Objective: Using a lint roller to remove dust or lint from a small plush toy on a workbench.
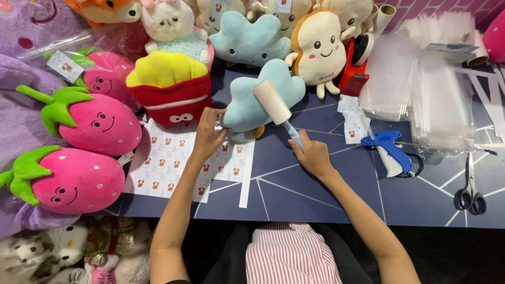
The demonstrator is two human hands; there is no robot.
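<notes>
left hand (206, 135) grips blue cloud plush (263, 97) edge; right hand (311, 155) holds lint roller (273, 102) pressed on plush.

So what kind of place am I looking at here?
Probably a packing or finishing bench for plush toys. Stuffed strawberries line the table, clear plastic bags are stacked beside a blue tagging gun, and the right hand holds a lint roller on a blue cloud plush.

Your left hand (206, 138) grips the cloud plush (247, 102) at table (315, 200) centre; your right hand (311, 155) lays the lint roller (272, 101) on it. Sticker sheets (168, 168) lie left, tagging gun (390, 150) right, scissors (470, 192) far right.
</notes>
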